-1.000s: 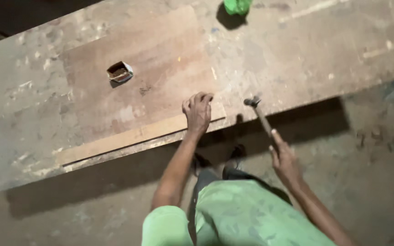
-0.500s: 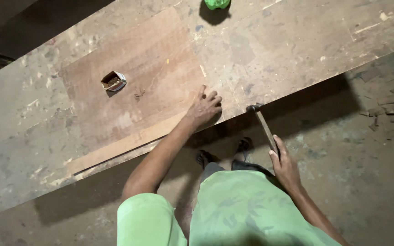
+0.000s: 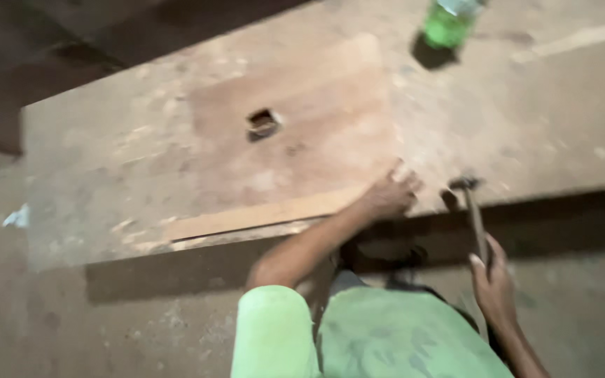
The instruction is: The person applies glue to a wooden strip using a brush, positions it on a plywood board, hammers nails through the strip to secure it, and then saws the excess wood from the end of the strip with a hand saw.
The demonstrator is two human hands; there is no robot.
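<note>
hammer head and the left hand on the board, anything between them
Nothing lies between the hammer head and the left hand in the head view: only a short bare stretch of the scuffed workbench edge. The picture is blurred, so a small nail could go unseen.

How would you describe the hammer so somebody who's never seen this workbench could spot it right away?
Start at the long dusty workbench and follow its near edge rightward, past the left hand pressing on the thin wooden strip. The hammer stands just beyond, its handle gripped by the right hand. It is the only dark metal-headed tool there.
</note>
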